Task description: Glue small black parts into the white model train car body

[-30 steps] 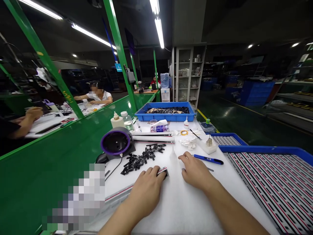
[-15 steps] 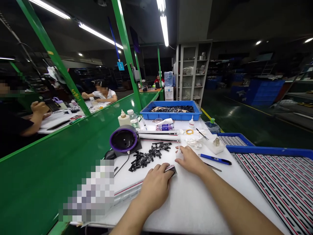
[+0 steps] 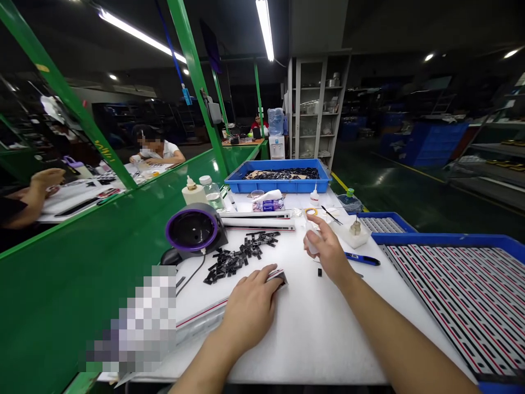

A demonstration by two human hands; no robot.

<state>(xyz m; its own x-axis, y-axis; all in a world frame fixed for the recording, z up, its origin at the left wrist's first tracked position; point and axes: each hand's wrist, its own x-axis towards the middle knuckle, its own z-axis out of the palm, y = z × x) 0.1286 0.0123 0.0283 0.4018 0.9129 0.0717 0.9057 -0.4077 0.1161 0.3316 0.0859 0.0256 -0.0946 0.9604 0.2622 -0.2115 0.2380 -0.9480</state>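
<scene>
My left hand lies flat on the near end of a long white strip with a red line on the white table. My right hand is lifted a little above the table, its fingers closed round a small white bottle. A single small black piece lies just below that hand. A loose pile of small black pieces spreads out left of the right hand and beyond the left hand.
A black device with a purple rim stands at the left. Behind it are two bottles, more white strips and a blue tray of black parts. A blue pen-like tool, a white dish and blue trays of striped strips sit right. Other people work behind the green divider.
My right hand moved forward from the table, closed on the small white bottle and lifted it toward the dish. A small black piece now shows on the table. My left hand stayed on the strip.
</scene>
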